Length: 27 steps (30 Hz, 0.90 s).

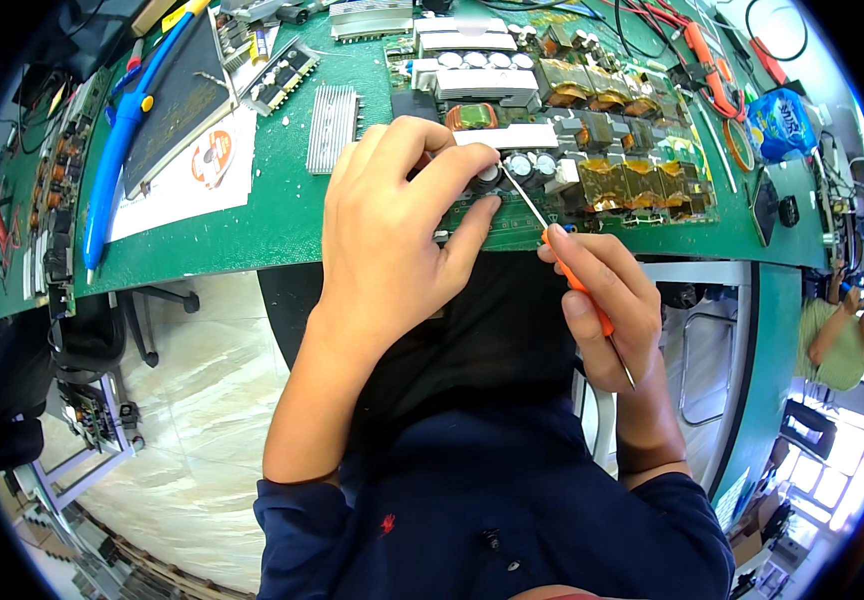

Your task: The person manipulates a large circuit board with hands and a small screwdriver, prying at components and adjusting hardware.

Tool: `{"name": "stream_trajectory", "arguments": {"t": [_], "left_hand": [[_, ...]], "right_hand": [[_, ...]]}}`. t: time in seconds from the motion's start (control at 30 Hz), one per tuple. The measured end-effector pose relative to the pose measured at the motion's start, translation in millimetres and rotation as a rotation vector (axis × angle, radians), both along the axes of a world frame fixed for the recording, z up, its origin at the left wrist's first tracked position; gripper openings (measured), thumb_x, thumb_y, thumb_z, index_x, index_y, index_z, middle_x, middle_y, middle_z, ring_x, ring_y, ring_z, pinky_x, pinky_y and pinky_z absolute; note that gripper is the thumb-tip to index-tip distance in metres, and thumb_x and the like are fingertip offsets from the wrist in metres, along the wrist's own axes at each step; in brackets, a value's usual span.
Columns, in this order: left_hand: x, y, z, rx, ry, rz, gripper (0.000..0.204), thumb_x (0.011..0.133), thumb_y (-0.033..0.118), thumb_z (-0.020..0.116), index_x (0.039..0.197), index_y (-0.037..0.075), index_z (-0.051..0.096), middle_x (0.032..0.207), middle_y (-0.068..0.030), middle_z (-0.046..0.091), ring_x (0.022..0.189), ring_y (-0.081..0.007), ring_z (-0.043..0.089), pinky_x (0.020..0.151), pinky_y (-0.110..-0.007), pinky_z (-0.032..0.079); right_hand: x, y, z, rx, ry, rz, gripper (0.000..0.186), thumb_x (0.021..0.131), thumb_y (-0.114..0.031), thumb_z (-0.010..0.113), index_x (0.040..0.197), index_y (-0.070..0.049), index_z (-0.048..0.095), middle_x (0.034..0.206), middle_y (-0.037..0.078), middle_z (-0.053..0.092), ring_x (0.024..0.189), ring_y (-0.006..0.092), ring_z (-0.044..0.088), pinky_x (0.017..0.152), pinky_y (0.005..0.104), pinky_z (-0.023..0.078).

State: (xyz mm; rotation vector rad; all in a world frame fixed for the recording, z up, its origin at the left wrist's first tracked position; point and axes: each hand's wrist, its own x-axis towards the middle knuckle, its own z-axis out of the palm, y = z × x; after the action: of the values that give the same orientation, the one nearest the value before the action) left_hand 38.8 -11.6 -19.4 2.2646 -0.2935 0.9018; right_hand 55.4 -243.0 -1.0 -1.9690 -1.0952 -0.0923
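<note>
A large green circuit board [697,205] lies near the front of the green-topped bench, crowded with parts. My left hand [392,220] reaches over its left front part. Its thumb and forefinger close around a dark round capacitor [488,178] at the end of a row. My right hand [617,300] grips a slim orange-handled pick [580,272] with metal shafts at both ends. The upper shaft slants up-left, its tip beside that capacitor, near the left fingertips. More silver-topped capacitors [520,166] stand just right of the tip. Some of the board is hidden under my left hand.
Left of the board lie a finned heatsink [332,130], a blue desoldering pump [122,150] and a white sheet with a disc [214,160]. A blue packet [780,125], a tape roll [737,145] and red cables [707,70] are at right. Another person [837,340] is far right.
</note>
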Motion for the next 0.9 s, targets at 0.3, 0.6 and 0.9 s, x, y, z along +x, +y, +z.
{"name": "stream_trajectory", "arguments": {"t": [0.3, 0.6, 0.9], "left_hand": [[8.0, -12.8, 3.2, 0.117, -0.007, 0.063, 0.029, 0.072, 0.005, 0.082, 0.096, 0.005, 0.065, 0.091, -0.0079, 0.06, 0.083, -0.0274, 0.059, 0.072, -0.038, 0.044], [5.3, -12.3, -2.4, -0.041, -0.011, 0.034, 0.026, 0.072, 0.0, 0.078, 0.095, 0.003, 0.067, 0.091, -0.0099, 0.062, 0.081, -0.0278, 0.06, 0.071, -0.037, 0.048], [1.6, -5.6, -2.0, -0.149, -0.044, 0.005, 0.025, 0.072, -0.004, 0.071, 0.097, 0.001, 0.069, 0.092, -0.0129, 0.063, 0.079, -0.0246, 0.064, 0.071, -0.032, 0.052]], "right_hand": [[5.8, -5.2, 12.3, 0.03, 0.115, 0.018, 0.042, 0.091, 0.001, 0.059, 0.133, 0.006, 0.063, 0.111, 0.02, 0.065, 0.09, 0.0296, 0.065, 0.081, 0.0356, 0.052], [-12.9, 14.7, -24.5, 0.074, -0.183, -0.083, 0.047, 0.086, -0.002, 0.066, 0.132, 0.008, 0.062, 0.11, 0.02, 0.065, 0.087, 0.0335, 0.065, 0.075, 0.0416, 0.055], [-26.8, 50.4, -48.6, 0.179, -0.211, -0.245, 0.05, 0.088, -0.006, 0.066, 0.135, 0.01, 0.058, 0.105, 0.018, 0.064, 0.082, 0.0309, 0.064, 0.072, 0.039, 0.055]]}}
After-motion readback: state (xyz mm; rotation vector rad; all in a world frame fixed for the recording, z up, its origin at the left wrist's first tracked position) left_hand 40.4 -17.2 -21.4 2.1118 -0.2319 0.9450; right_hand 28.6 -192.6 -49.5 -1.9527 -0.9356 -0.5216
